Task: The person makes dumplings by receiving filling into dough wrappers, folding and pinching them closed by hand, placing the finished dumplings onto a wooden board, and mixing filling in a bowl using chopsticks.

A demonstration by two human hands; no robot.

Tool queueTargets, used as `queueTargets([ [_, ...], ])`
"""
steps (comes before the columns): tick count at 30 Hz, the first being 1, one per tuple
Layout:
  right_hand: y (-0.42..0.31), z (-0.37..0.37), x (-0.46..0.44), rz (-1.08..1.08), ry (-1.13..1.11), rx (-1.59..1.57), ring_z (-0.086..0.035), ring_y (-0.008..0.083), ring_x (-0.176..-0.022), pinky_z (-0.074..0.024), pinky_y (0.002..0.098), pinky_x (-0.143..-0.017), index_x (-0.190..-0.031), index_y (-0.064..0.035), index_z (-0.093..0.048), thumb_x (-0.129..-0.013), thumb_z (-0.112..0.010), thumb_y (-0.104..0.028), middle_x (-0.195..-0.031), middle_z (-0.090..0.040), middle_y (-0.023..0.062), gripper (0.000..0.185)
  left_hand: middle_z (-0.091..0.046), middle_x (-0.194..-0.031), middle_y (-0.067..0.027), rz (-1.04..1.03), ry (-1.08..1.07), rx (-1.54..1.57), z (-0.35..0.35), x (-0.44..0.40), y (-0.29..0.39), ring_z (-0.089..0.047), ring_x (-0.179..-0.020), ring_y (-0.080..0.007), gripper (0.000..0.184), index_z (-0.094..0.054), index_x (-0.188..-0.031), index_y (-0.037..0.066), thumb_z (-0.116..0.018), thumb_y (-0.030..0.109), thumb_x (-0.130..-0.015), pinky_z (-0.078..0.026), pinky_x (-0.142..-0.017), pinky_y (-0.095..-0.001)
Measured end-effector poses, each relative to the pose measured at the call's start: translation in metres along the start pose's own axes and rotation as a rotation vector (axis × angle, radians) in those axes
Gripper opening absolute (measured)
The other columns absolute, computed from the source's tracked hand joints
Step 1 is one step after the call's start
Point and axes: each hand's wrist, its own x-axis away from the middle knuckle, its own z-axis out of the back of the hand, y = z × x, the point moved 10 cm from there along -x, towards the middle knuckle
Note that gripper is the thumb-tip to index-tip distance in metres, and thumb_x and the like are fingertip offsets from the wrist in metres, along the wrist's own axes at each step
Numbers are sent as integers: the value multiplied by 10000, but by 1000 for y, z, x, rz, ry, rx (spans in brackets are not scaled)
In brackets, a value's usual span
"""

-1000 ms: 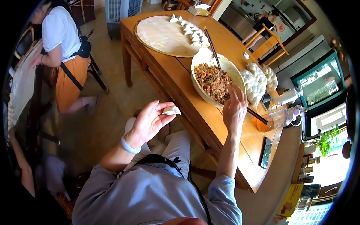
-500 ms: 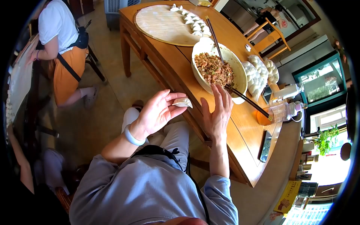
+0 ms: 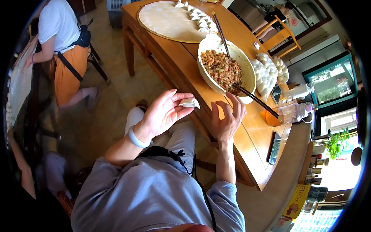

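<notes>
My left hand (image 3: 164,111), palm up, holds a folded white dumpling (image 3: 189,103) between its thumb and fingers. To its right my right hand (image 3: 228,118) is raised near the table edge, fingers apart and curved, with nothing in it. Just beyond its fingertips stands a large pale bowl (image 3: 249,77) of minced filling (image 3: 222,69). One pair of chopsticks (image 3: 262,103) lies over the bowl's near rim, and another (image 3: 221,34) leans in at the back. Folded dumplings (image 3: 201,20) line the right side of a round woven tray (image 3: 166,23).
On the wooden table (image 3: 247,141) are bags of white round pieces (image 3: 266,73), a bottle of orange liquid (image 3: 288,115) and a phone (image 3: 274,148). A person (image 3: 67,46) works at another table at left; another person (image 3: 276,19) is in the far room.
My right hand has come back from the bowl towards my left hand, empty. The near chopsticks now rest over the rim. My left hand has moved slightly right and up with the dumpling.
</notes>
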Motion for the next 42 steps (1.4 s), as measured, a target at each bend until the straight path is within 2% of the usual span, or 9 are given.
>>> queueTargets([
  [4,-21,-26,5,30,-304,-246,-383,349,-1182,-300,460,-968,-1292,-82,-450,-786,-596,-485,-1318,-399,173,663,-501,-1190,-216,68,-24,-7,-5,0,-8,-509,-1103,-270,553,-373,-1242,-123,-329,347,-952,-392,-997,-362],
  [7,-33,-41,5,137,-369,-164,-376,349,-1200,-299,464,-967,-1325,-103,-418,-788,-519,-577,-1344,-375,175,723,-502,-1184,-207,152,-84,1,-10,3,-18,-523,-1070,-256,566,-363,-1249,-123,-314,357,-954,-408,-974,-353],
  [24,-57,-50,8,423,-464,-91,-444,265,-1168,-335,423,-960,-1294,-174,-476,-845,-443,-498,-1334,-435,85,555,-502,-1069,-128,209,3,-74,-7,8,-29,-518,-952,-198,500,-397,-1196,-73,-347,362,-953,-426,-950,-361],
  [30,-51,-37,-2,336,-402,-255,-453,302,-1151,-348,432,-943,-1299,-108,-462,-812,-466,-541,-1285,-476,131,652,-526,-1116,-156,243,-110,-31,-11,8,-32,-528,-1010,-229,548,-406,-1213,-103,-317,371,-954,-388,-999,-347],
  [33,-21,-6,-28,93,-270,-309,-490,336,-1086,-365,433,-923,-1242,-70,-509,-761,-669,-327,-1186,-534,150,568,-498,-1212,-193,223,-9,-104,-8,8,-27,-501,-1110,-260,577,-396,-1236,-121,-297,372,-955,-358,-1027,-351],
  [34,2,-2,-36,-15,-207,-396,-499,317,-1079,-393,408,-907,-1190,-70,-542,-717,-717,-136,-1151,-554,139,509,-460,-1268,-210,222,-10,-131,-5,8,-26,-463,-1175,-274,581,-384,-1249,-127,-297,367,-955,-347,-1037,-361],
  [36,27,15,-58,43,-72,-305,-554,275,-1029,-454,365,-870,-1002,-49,-591,-682,-693,11,-1089,-591,126,341,-510,-1193,-184,214,-6,-105,-5,9,-26,-506,-1108,-249,557,-431,-1208,-112,-329,372,-951,-379,-1007,-345],
  [38,52,17,-77,9,-78,-253,-595,286,-971,-468,359,-835,-819,-44,-633,-712,-667,-20,-1057,-616,121,115,-535,-1156,-173,209,-8,-87,-6,10,-26,-528,-1075,-237,545,-455,-1187,-104,-347,374,-950,-396,-991,-338],
  [42,89,-5,-94,-46,-201,-256,-610,247,-938,-468,325,-812,-841,-54,-654,-752,-623,-25,-1036,-631,95,98,-535,-1154,-175,205,-23,-68,-6,13,-26,-529,-1073,-240,540,-456,-1188,-100,-353,374,-950,-401,-988,-339],
])
